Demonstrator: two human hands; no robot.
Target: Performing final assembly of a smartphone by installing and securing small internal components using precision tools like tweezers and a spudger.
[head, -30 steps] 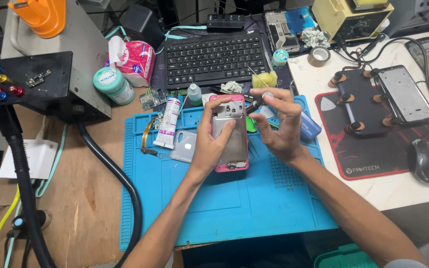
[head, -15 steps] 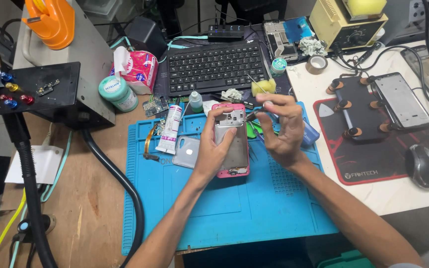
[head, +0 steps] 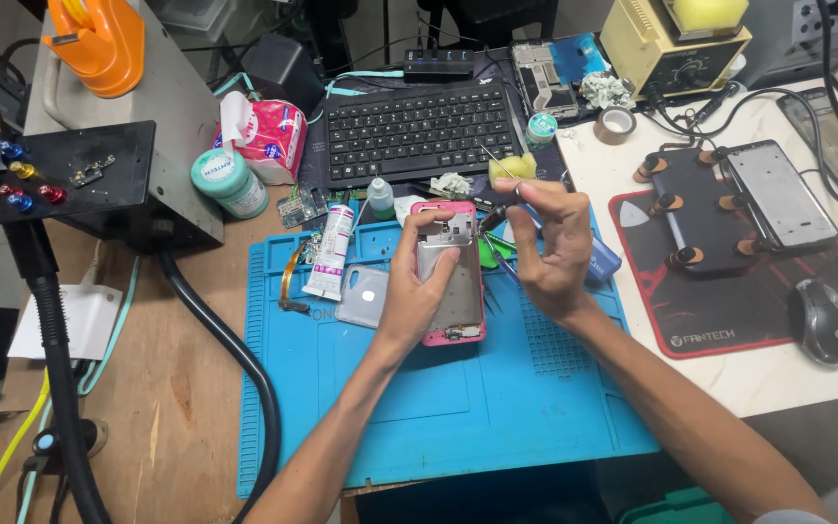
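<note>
Over blue mat (head: 458,408), left hand (head: 417,291) grips opened pink phone (head: 453,277); right hand (head: 550,243) pinches tweezers (head: 499,215).

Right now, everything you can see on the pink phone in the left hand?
The pink phone is a slim rectangular handset with a pink frame, opened so its silvery metal inner plate faces up, with a cutout near the top end. It is held lengthwise, away from the person, just above the blue work mat. The left hand grips its left edge, thumb across the upper plate. The right hand holds thin tweezers whose tip meets the phone's top right corner.
</note>
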